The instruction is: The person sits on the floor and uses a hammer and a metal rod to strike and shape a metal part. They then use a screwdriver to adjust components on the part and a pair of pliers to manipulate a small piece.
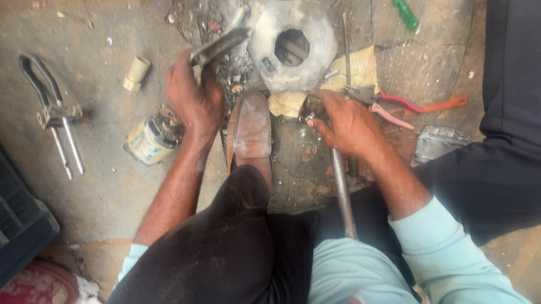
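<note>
Clenched, your left hand grips a flat grey metal bar by its near end, angled toward the hexagonal grey metal casting on the floor. Your right hand grasps a long steel rod near its top. Both look stiff, heavy and probably gritty; hold low.

A rough floor workshop: pliers, a screwdriver and a metal casting lie on dirty concrete.
</note>
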